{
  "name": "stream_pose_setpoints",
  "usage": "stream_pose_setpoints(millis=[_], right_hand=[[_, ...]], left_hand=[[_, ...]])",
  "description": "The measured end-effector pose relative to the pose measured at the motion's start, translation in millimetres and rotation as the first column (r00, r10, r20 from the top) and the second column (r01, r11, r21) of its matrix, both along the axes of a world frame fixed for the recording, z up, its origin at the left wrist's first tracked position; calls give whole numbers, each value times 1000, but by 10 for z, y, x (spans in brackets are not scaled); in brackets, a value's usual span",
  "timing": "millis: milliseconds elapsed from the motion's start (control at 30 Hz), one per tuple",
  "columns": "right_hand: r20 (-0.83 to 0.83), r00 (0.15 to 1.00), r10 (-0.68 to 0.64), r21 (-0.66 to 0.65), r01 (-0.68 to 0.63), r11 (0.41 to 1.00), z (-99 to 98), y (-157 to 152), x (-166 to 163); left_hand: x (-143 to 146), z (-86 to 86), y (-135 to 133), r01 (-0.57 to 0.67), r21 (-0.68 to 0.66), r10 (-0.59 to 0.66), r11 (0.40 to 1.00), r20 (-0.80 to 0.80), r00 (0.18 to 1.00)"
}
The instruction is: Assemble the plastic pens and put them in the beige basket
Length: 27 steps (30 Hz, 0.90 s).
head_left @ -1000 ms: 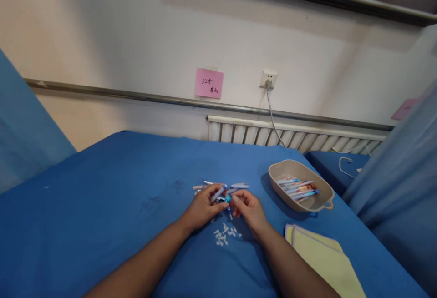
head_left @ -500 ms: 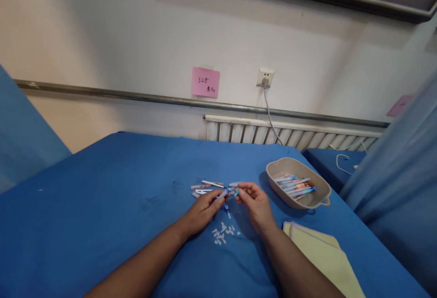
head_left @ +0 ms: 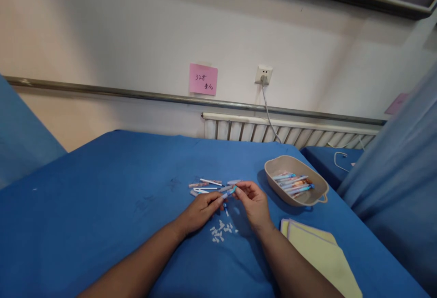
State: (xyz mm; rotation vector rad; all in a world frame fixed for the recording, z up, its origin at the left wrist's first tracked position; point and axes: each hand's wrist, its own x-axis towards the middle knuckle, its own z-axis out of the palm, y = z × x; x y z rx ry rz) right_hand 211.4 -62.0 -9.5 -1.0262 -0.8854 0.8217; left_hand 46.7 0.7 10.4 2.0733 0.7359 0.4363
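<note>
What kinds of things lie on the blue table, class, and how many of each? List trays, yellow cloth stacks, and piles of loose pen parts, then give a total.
Beige tray holding pens: 1
Yellow cloth stack: 1
Pile of loose pens: 1
Pile of small white pieces: 1
Total: 4

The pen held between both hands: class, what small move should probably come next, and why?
Probably press the pen parts together: left hand and right hand pinch opposite ends, loose pen parts lie behind, and finished pens fill the tray.
</note>
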Motion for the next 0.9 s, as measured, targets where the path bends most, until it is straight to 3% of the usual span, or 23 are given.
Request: stream_pose_setpoints(millis=[333,667,900], right_hand=[[29,1000,10,27,-10,1000,-51,10,-7],[66,998,20,58,-23,998,-43,9,-17],[36,997,65,28,-66,997,-67,20,-64]], left_hand=[[-9,-12,-5,2,4,-2,1000,28,1000],[4,-120,5,17,-241,5,970,90,996],[6,-155,0,0,-222,24,975,104,994]])
